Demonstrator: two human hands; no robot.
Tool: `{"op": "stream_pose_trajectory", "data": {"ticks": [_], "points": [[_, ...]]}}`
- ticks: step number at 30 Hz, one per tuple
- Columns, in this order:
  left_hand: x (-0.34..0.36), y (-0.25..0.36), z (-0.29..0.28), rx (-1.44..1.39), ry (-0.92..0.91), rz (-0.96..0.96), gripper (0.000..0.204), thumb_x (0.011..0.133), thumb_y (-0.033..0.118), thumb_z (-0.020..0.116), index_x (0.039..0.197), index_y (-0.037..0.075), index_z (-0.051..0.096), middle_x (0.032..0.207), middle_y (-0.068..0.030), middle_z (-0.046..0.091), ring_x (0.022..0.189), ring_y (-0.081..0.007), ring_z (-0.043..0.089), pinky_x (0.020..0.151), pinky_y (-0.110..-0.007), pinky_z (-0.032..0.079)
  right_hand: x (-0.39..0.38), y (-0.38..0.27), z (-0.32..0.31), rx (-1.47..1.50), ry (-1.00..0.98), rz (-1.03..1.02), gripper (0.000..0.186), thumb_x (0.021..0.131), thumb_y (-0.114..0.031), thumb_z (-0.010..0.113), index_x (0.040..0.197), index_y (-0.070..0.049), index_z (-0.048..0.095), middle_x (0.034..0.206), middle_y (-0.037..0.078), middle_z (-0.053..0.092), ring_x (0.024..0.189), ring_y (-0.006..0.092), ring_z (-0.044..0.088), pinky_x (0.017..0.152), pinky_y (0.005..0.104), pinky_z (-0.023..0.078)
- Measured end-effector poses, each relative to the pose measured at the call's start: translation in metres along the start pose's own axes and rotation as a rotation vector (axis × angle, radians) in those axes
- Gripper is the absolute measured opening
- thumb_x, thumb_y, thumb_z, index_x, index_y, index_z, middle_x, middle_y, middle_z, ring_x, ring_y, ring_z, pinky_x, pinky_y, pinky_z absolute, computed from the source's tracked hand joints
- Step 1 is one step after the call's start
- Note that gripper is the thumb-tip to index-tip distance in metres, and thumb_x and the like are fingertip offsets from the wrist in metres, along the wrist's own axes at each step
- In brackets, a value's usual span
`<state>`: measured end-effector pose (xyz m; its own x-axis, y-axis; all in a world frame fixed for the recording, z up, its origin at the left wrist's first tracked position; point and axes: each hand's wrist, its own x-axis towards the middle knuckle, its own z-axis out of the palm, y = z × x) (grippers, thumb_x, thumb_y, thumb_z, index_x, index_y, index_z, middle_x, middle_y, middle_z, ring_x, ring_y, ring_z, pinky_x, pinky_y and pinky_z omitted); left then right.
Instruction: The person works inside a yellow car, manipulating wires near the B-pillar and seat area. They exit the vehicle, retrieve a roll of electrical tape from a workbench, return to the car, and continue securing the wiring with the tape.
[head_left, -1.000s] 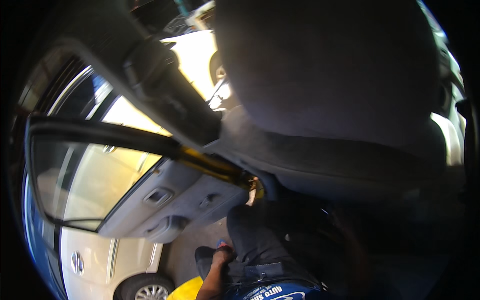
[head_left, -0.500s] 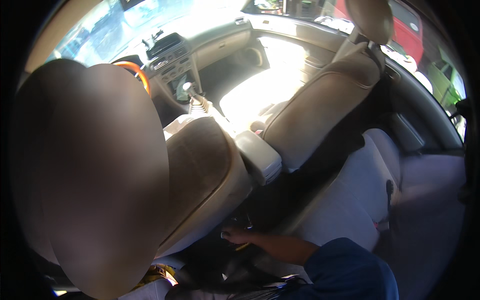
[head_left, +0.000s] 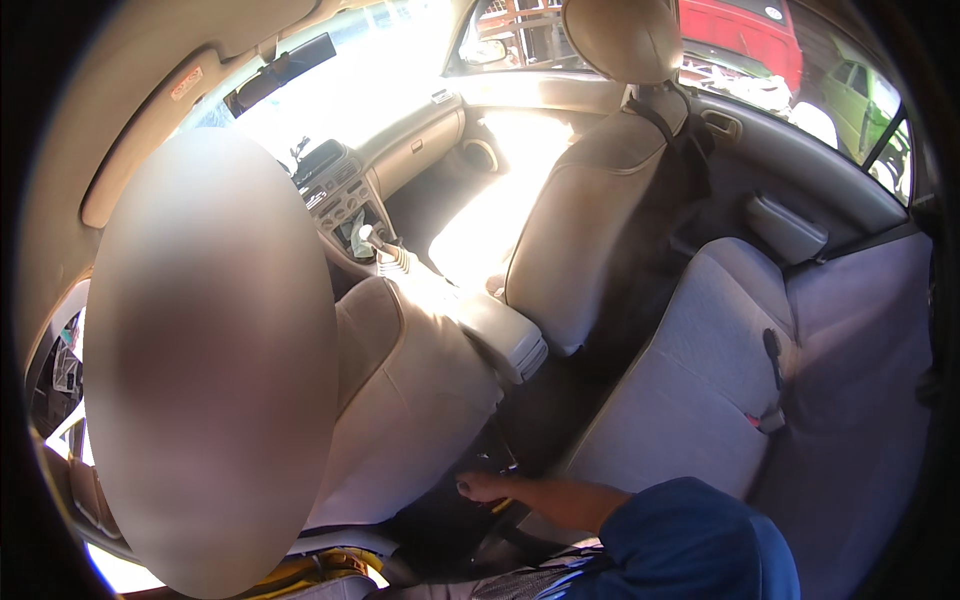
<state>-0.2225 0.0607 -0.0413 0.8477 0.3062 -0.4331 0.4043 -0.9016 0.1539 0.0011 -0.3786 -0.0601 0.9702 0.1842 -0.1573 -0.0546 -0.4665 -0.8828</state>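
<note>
Shadowed car floor (head_left: 572, 408), small yellow object (head_left: 502, 506) beside right hand (head_left: 482, 487).

- 1 large blurred oval (head_left: 210, 360) hides much of the left front seat (head_left: 420, 400).
- The fingers of the right hand (head_left: 483, 487) are too dim to read; their grip is unclear.
- A yellow thing (head_left: 502, 506) by the wrist is partly hidden and too small to identify.
- Glare washes out the windshield (head_left: 385, 75).
- The top edge crops the red vehicle (head_left: 750, 40).
- The bottom edge cuts off the blue sleeve (head_left: 690, 540).
</note>
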Motion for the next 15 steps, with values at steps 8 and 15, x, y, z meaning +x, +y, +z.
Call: {"op": "stream_pose_trajectory", "data": {"ticks": [8, 15], "points": [[-0.027, -0.050, 0.005, 0.449, -0.081, 0.188, 0.035, 0.099, 0.025, 0.046, 0.099, 0.006, 0.075, 0.112, -0.0169, 0.072, 0.100, -0.0299, 0.069, 0.085, -0.045, 0.054, -0.009, 0.013, -0.021, -0.061, -0.165, -0.004, 0.023, 0.089, -0.022, 0.055, 0.090, -0.002, 0.067, 0.088, 0.020, 0.067, 0.079, 0.0348, 0.063, 0.075, 0.0479, 0.052], [-0.079, -0.028, -0.028, -0.196, 0.221, -0.188, 0.030, 0.087, 0.028, 0.061, 0.110, 0.013, 0.075, 0.108, -0.0179, 0.073, 0.100, -0.0365, 0.070, 0.088, -0.042, 0.055, -0.025, 0.023, -0.042, 0.188, -0.094, 0.277, 0.048, 0.101, -0.024, 0.050, 0.142, -0.001, 0.050, 0.104, 0.013, 0.068, 0.082, 0.0180, 0.065, 0.063, 0.0338, 0.052]]}}
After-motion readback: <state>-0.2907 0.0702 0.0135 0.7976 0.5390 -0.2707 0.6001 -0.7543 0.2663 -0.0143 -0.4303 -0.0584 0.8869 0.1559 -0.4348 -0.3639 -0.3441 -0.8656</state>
